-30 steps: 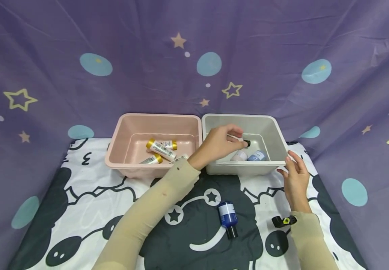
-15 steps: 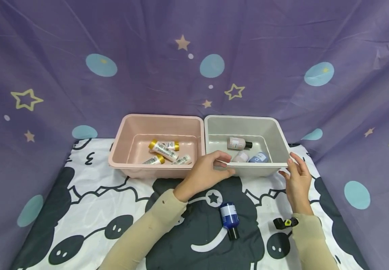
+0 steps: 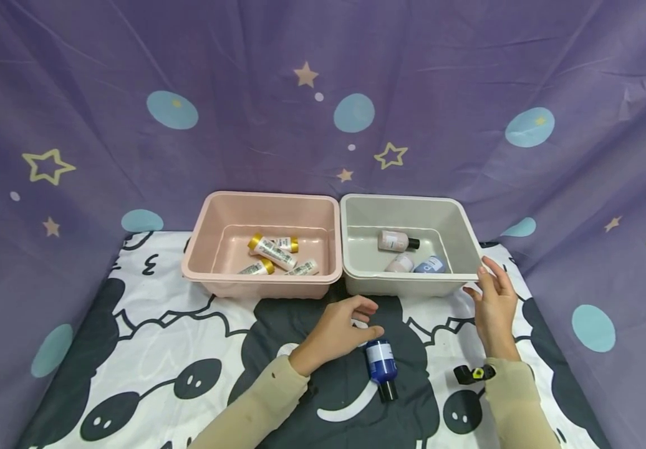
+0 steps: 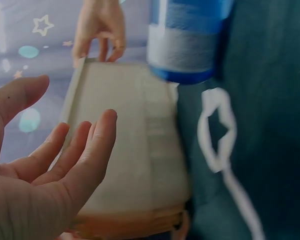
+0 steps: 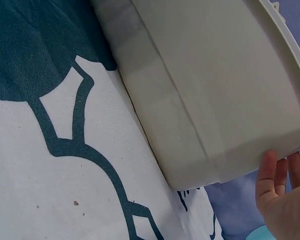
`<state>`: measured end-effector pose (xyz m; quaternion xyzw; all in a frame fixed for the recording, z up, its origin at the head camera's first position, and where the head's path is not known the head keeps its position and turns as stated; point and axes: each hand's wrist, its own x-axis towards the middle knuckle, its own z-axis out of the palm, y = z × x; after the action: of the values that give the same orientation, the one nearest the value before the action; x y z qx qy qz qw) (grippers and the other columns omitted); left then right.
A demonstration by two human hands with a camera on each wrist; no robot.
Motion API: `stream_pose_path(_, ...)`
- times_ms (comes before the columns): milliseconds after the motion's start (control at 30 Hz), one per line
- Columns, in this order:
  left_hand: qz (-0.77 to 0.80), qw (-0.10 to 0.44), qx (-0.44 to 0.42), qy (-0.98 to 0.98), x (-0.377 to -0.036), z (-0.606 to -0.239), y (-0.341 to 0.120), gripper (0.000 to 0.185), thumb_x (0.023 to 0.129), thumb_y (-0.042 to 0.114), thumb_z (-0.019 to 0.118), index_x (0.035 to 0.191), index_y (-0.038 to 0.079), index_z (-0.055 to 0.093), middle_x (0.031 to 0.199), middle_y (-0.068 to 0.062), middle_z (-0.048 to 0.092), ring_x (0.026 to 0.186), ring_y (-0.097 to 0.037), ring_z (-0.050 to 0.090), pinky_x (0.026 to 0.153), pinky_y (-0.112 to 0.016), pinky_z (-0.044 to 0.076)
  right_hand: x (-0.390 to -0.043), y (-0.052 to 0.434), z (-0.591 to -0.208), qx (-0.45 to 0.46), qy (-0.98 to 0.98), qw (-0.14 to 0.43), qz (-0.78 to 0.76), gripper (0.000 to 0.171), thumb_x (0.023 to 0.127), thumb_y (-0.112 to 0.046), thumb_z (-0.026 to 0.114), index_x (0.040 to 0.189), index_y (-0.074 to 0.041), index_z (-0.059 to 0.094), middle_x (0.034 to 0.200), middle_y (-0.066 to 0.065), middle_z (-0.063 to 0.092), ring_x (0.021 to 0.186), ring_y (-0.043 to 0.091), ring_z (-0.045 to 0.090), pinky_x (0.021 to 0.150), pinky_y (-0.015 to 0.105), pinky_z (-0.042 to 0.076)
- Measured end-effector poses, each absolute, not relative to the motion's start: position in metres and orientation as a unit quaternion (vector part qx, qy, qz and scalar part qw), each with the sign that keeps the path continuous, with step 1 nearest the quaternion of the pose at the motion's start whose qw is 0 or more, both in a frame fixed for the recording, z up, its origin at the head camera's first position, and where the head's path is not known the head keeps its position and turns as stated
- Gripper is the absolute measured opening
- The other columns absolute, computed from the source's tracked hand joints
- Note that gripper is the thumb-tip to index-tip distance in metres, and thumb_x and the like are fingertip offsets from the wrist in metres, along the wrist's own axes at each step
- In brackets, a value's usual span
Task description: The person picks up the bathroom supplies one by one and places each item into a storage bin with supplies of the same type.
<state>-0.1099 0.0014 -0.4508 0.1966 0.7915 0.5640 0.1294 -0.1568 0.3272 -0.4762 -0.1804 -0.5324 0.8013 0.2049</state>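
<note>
A dark blue bottle (image 3: pixel 381 362) with a white label and black cap lies on the sheep-print cloth. My left hand (image 3: pixel 341 329) hovers just to its upper left, holding nothing, thumb and fingers spread apart; in the left wrist view the blue bottle (image 4: pixel 182 42) looks blurred. At the front right corner of the grey bin (image 3: pixel 413 285), my right hand (image 3: pixel 494 308) grips the rim. Inside that bin lie a pale pink bottle (image 3: pixel 395 241) with a black cap, another pale bottle (image 3: pixel 400 262) and a light blue bottle (image 3: pixel 431 265).
Left of the grey bin, side by side, stands a pink bin (image 3: pixel 261 289) with several white tubes (image 3: pixel 272 252), some showing gold caps. Behind both bins hangs a purple curtain (image 3: pixel 233 93). A small black item (image 3: pixel 473 374) sits at the right wrist.
My left hand has come out of the grey bin, leaving the pale pink bottle inside, and moved back toward the blue bottle. My right hand stays at the bin's corner.
</note>
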Motion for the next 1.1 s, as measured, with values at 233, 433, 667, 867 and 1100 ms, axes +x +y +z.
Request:
stream_pose_path(233,0.517,0.156,0.187,0.821,-0.102,-0.476,0.007,0.041,0.085,0.03,0.082,0.119,0.012,0.068,0.116,-0.006,0.068,0.101,-0.023,0.068,0.081,-0.032,0.055,-0.158,0.328,-0.477,-0.186,-0.527,0.206,0.803,0.041,0.094,-0.011,0.072,0.133,-0.005,0.063,0.12,0.016,0.061,0.089,0.019,0.065,0.065,0.031,0.057)
stream_pose_path(433,0.477,0.178,0.189,0.84,-0.101,-0.492,0.01,0.049,0.084,0.036,0.082,0.122,0.009,0.067,0.114,-0.004,0.068,0.094,-0.016,0.066,0.079,-0.028,0.053,-0.158,0.328,-0.478,-0.184,-0.525,0.209,0.804,0.04,0.094,-0.01,0.071,0.133,-0.005,0.063,0.12,0.017,0.061,0.09,0.019,0.065,0.065,0.032,0.057)
stream_pose_path(667,0.433,0.17,0.212,0.86,-0.102,-0.5,0.016,0.054,0.083,0.044,0.081,0.119,0.007,0.069,0.11,-0.002,0.069,0.098,-0.013,0.063,0.084,-0.029,0.051,-0.157,0.328,-0.479,-0.166,-0.535,0.21,0.801,0.044,0.095,-0.009,0.069,0.137,-0.001,0.058,0.117,0.015,0.061,0.089,0.018,0.065,0.066,0.031,0.057)
stream_pose_path(867,0.414,0.175,0.211,0.868,-0.103,-0.502,0.026,0.057,0.082,0.05,0.079,0.117,0.006,0.069,0.103,-0.002,0.067,0.094,-0.014,0.061,0.08,-0.03,0.05,-0.158,0.329,-0.478,-0.177,-0.525,0.207,0.806,0.044,0.094,-0.009,0.071,0.136,-0.002,0.06,0.118,0.016,0.061,0.089,0.02,0.065,0.065,0.032,0.057)
stream_pose_path(1100,0.392,0.178,0.197,0.881,-0.102,-0.503,0.034,0.057,0.081,0.051,0.08,0.116,0.008,0.068,0.099,0.0,0.066,0.091,-0.013,0.059,0.079,-0.029,0.049,-0.158,0.329,-0.477,-0.177,-0.531,0.204,0.803,0.043,0.094,-0.011,0.071,0.135,-0.004,0.061,0.12,0.017,0.061,0.09,0.02,0.065,0.066,0.032,0.057)
